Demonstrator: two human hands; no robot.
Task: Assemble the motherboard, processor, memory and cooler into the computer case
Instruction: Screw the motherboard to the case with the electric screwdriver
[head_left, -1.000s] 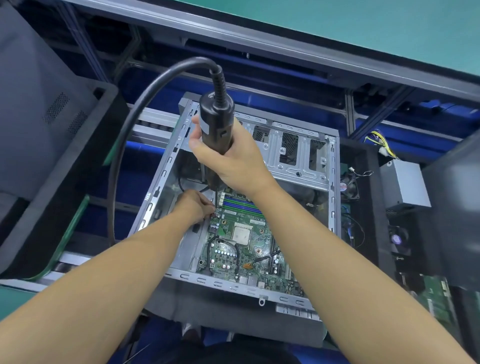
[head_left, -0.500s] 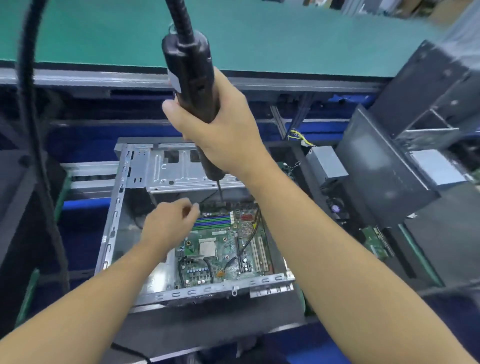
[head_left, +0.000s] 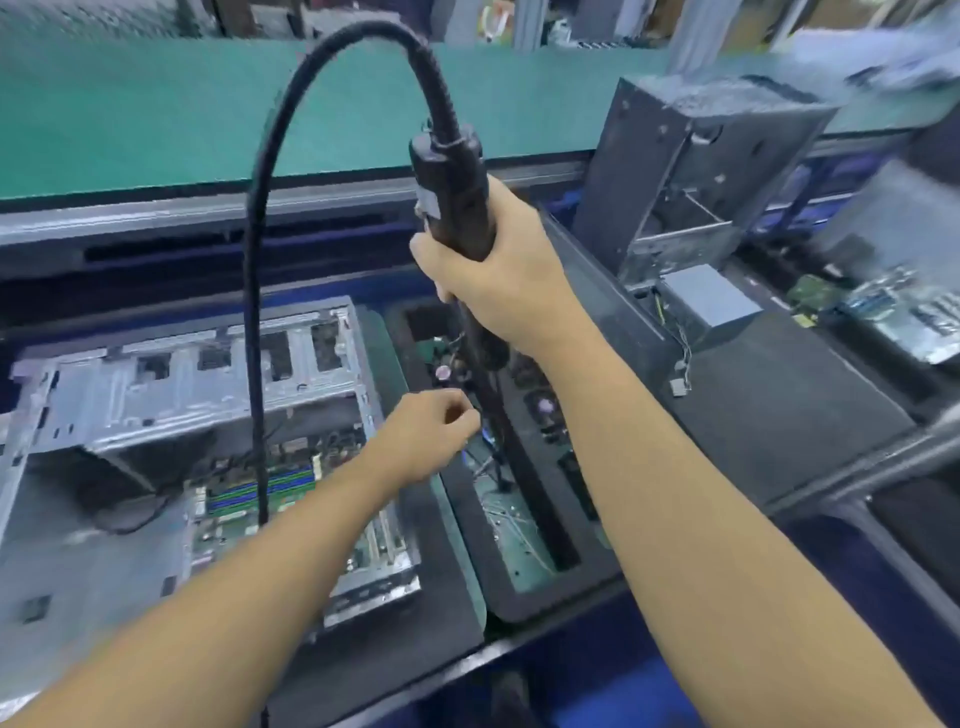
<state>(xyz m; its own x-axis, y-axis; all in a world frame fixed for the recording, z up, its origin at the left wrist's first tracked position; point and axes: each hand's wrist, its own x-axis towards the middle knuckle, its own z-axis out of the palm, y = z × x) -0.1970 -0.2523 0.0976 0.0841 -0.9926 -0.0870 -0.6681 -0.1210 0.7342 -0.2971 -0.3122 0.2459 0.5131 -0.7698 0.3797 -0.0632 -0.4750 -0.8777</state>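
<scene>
Motherboard (head_left: 249, 499): lying in case (head_left: 182, 374), lower left; no cooler showing on it yet. Gripping driver (head_left: 457, 202) in right hand (head_left: 498, 280); hovering left hand (head_left: 426, 436) over centre tray (head_left: 545, 597), fingers curled, contents unclear.

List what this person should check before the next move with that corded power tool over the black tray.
1. Right hand grips the electric screwdriver firmly: ok.
2. Bit points down into the black tray compartment: ok.
3. A screw sits on the bit: cannot tell, too blurred.
4. Left hand, fingers curled beside the bit, holds a screw: cannot tell.
5. Motherboard lies inside the computer case: ok.
6. Cable stays clear of the board: cannot tell. It hangs in front of the open case, and contact is unclear.
</scene>
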